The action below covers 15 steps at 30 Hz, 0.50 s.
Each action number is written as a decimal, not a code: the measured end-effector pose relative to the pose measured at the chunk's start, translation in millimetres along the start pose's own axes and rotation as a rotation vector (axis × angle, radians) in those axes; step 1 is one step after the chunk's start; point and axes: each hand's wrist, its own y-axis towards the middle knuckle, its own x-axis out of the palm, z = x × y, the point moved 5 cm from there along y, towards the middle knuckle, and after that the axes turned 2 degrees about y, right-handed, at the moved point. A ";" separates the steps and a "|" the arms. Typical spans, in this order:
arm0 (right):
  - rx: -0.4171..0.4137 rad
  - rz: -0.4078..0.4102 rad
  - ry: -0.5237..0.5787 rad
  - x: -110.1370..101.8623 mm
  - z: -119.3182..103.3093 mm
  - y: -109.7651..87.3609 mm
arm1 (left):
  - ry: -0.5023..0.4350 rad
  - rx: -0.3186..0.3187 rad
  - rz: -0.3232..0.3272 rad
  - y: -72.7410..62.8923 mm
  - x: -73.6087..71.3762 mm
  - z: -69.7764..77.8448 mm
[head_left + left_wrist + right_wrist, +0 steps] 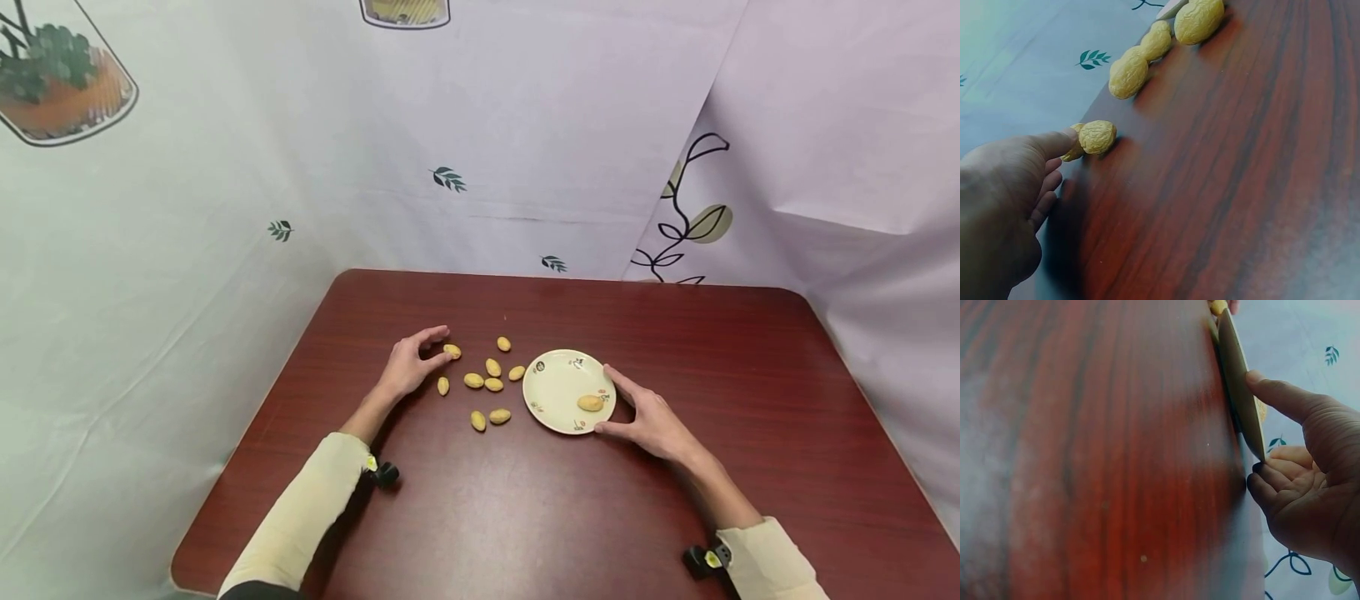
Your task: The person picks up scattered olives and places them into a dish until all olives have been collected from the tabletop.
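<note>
Several yellow, wrinkled oval nut-like pieces [473,381] lie scattered on the dark red table. My left hand [406,367] is at the far-left piece [452,352], thumb against it and forefinger stretched out beyond. The left wrist view shows the thumb overlapping a piece [1074,150], with another [1098,137] in front. A pale round plate [558,402] with small printed motifs sits right of the scatter, bearing one piece [590,403]. With thumb and fingers spread, my right hand [651,419] holds the plate's right rim; in the right wrist view the plate [1239,387] appears edge-on.
The wood-grain table [480,508] has rounded corners. White cloth [510,125] with printed leaves and jars hangs behind it and on both sides. Small black cameras sit at the left cuff [386,475] and right cuff [701,562].
</note>
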 end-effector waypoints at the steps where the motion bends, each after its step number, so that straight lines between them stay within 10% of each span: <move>1: -0.001 0.001 -0.001 0.0 -0.1 0.1 | 0.005 0.003 -0.005 0.5 0.2 -0.1; 15: 0.004 -0.002 -0.012 0.1 0.0 0.3 | 0.021 0.022 -0.058 1.7 3.7 0.2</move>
